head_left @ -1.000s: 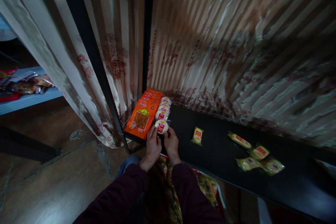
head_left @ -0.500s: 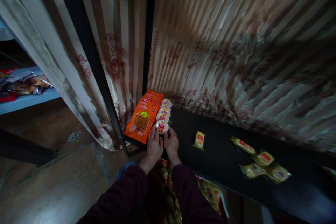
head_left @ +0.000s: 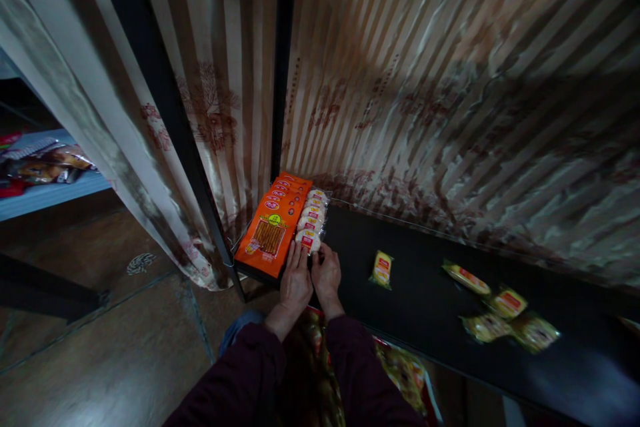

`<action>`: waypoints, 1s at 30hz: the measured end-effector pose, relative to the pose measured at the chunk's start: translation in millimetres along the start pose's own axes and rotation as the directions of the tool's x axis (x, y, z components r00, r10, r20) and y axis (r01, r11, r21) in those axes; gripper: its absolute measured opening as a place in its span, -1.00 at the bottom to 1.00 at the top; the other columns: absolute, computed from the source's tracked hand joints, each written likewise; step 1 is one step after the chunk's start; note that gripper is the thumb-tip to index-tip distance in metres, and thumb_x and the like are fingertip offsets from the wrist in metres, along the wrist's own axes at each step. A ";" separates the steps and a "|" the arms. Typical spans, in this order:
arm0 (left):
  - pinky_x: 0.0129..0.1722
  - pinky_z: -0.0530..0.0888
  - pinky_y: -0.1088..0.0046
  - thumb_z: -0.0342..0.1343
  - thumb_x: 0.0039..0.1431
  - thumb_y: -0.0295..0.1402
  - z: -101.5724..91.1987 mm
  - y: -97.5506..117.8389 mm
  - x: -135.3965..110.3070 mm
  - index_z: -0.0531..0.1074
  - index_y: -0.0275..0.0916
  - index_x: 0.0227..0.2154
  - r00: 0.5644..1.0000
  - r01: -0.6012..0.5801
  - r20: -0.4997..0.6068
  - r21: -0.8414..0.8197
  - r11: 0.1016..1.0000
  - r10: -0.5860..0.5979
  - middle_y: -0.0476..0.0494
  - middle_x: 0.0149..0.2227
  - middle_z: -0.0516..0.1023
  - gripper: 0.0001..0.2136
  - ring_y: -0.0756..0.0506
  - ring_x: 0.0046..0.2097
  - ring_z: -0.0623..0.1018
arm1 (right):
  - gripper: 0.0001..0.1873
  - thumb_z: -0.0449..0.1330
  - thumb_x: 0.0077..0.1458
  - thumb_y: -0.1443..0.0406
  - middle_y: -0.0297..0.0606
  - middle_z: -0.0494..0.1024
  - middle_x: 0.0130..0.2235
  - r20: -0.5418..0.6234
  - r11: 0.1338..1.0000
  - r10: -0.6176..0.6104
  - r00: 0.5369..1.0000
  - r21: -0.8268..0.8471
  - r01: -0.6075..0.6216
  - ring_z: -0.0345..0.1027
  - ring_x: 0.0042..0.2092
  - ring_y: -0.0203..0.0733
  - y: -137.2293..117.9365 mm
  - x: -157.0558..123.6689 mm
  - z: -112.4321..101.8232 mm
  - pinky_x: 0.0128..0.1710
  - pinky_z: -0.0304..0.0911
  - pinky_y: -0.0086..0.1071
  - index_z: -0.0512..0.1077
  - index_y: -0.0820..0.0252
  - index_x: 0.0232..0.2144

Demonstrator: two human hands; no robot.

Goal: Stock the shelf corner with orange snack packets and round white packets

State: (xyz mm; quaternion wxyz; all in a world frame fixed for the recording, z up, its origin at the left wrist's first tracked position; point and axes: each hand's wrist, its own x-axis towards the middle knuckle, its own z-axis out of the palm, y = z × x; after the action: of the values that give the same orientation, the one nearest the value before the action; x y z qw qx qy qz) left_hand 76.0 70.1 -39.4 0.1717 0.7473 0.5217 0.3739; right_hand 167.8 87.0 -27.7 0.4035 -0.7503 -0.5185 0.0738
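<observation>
At the left end of the black shelf (head_left: 350, 233), both hands are at the nearest packet in a row of round white rice crackers in clear wrappers (head_left: 307, 240). My left hand (head_left: 297, 283) lies along its near left edge, fingers long and pressed together. My right hand (head_left: 327, 273) has its fingers bent and pinches the packet's near right edge. The row overlaps from front to back. Left of it lies an overlapping row of orange snack bags (head_left: 269, 233), whose front bag pictures brown sticks.
A small yellow wrapped cake (head_left: 383, 269) lies to the right, with several more yellow packets (head_left: 507, 303) farther along. Dark metal posts (head_left: 173, 100) and a striped curtain (head_left: 425, 80) bound the shelf. Below it sits a bag of packets (head_left: 400, 367). Another shelf (head_left: 55, 192) is at far left.
The front cracker packet sits slightly nearer the one behind it, with my hands still on it. The view has shifted a little; other packets lie as before.
</observation>
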 end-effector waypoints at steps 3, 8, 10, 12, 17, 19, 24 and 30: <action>0.30 0.15 0.14 -0.19 0.22 -0.53 1.6 -0.3 0.3 0.16 -0.45 0.20 1.000 -0.022 0.019 0.037 0.999 0.022 -0.38 0.29 0.14 -0.53 -0.18 0.35 0.00 | -0.57 -0.03 0.09 0.24 0.01 0.48 -0.15 0.019 0.999 0.032 0.999 -0.004 -0.031 0.35 -0.15 0.00 -1.1 1.7 -1.2 -0.14 0.27 -0.20 0.43 0.27 -0.06; 0.28 0.18 0.14 -0.17 0.22 -0.54 5.8 -1.1 1.5 0.16 -0.40 0.21 1.000 -0.004 0.020 0.075 0.997 0.003 -0.35 0.28 0.15 -0.53 -0.18 0.34 0.02 | -0.55 -0.02 0.10 0.24 -0.01 0.49 -0.10 0.077 0.999 0.044 0.996 -0.030 -0.042 0.37 -0.14 -0.02 -2.9 3.9 -3.8 -0.11 0.26 -0.21 0.42 0.27 -0.02; 0.28 0.19 0.13 -0.17 0.22 -0.54 7.2 -2.0 2.0 0.14 -0.39 0.22 1.000 -0.003 0.015 0.078 0.997 0.002 -0.34 0.28 0.15 -0.52 -0.18 0.34 0.03 | -0.56 -0.02 0.11 0.24 -0.04 0.51 -0.13 0.090 0.998 0.049 0.995 -0.045 -0.045 0.37 -0.13 -0.02 -3.4 4.2 -4.1 -0.11 0.26 -0.21 0.42 0.26 -0.02; 0.28 0.20 0.14 -0.17 0.21 -0.55 8.0 -2.8 2.4 0.13 -0.36 0.23 1.000 -0.006 0.006 0.079 0.997 0.006 -0.32 0.28 0.15 -0.51 -0.17 0.34 0.03 | -0.56 -0.03 0.11 0.23 -0.04 0.52 -0.12 0.096 0.998 0.055 0.994 -0.048 -0.050 0.37 -0.12 -0.01 -4.0 4.3 -4.1 -0.12 0.27 -0.21 0.41 0.26 -0.01; 0.29 0.18 0.17 -0.20 0.24 -0.53 6.6 -2.3 2.9 0.15 -0.39 0.21 1.000 -0.013 -0.005 0.096 0.995 0.013 -0.33 0.29 0.14 -0.54 -0.16 0.34 0.01 | -0.53 -0.04 0.11 0.21 -0.01 0.51 -0.09 0.101 0.998 0.058 0.993 -0.016 -0.057 0.38 -0.10 0.00 -4.0 3.1 -4.6 -0.09 0.27 -0.19 0.39 0.31 0.01; 0.29 0.16 0.18 -0.20 0.26 -0.52 5.4 -1.7 2.9 0.14 -0.40 0.21 1.000 -0.019 -0.008 0.100 0.995 0.020 -0.34 0.29 0.13 -0.55 -0.15 0.34 0.00 | -0.49 -0.03 0.10 0.19 0.03 0.50 -0.07 0.087 0.998 0.055 0.995 0.006 -0.056 0.38 -0.08 0.00 -3.0 1.2 -4.9 -0.05 0.26 -0.17 0.36 0.36 0.03; 0.29 0.16 0.19 -0.20 0.26 -0.50 1.8 -1.7 1.6 0.14 -0.37 0.22 1.000 0.005 -0.013 0.073 0.997 -0.004 -0.31 0.30 0.12 -0.54 -0.15 0.35 -0.02 | -0.48 -0.02 0.09 0.19 0.07 0.45 -0.03 0.033 0.993 0.060 0.998 0.097 -0.063 0.41 -0.10 -0.05 1.0 -10.1 -5.3 -0.04 0.29 -0.18 0.33 0.39 0.04; 0.30 0.16 0.09 -0.18 0.13 -0.60 -5.2 -1.4 -4.7 0.09 -0.32 0.25 0.999 -0.026 -0.036 0.006 1.000 0.026 -0.27 0.31 0.12 -0.43 -0.16 0.35 0.01 | -0.55 0.00 0.06 0.28 0.04 0.47 -0.08 0.003 0.991 0.051 0.999 0.122 -0.051 0.41 -0.11 -0.06 3.1 -32.2 -11.5 -0.04 0.30 -0.18 0.35 0.35 -0.01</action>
State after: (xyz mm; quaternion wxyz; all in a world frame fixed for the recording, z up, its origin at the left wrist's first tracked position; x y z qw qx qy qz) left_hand 70.4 65.7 -38.6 0.1552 0.7477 0.5160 0.3880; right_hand 161.6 53.5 -32.1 0.4468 -0.7372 -0.4934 0.1157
